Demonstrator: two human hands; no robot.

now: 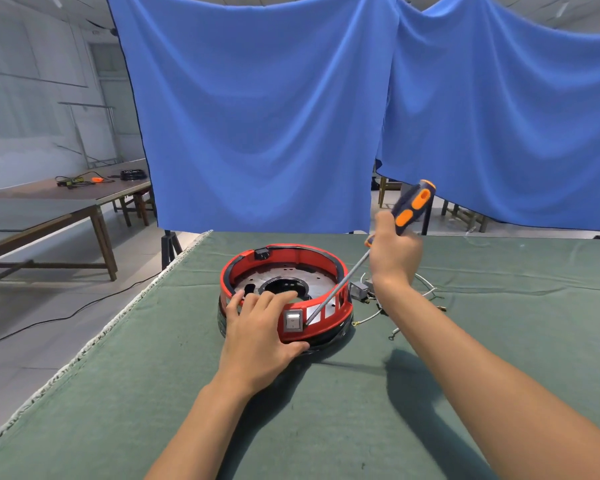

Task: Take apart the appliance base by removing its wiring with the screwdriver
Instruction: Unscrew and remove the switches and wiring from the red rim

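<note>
Meanwhile left hand (260, 337) clamps the appliance base (284, 292) rim; right hand (394, 254) fingers wrap the screwdriver (388, 237).

- Blue curtains (264, 116) hang behind the green-covered counter (326, 410).
- Brown wooden tables (49, 209) stand at left.
- Grey tiled floor (32, 341), black cable (84, 306) trailing.

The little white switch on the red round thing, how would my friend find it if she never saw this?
Start at the green cloth-covered table and find the round red plastic appliance base in its middle. On its near outer wall, beside the left hand, sits a small white rectangular rocker switch. It is the only white block there, and the metal screwdriver tip points right beside it.
</note>
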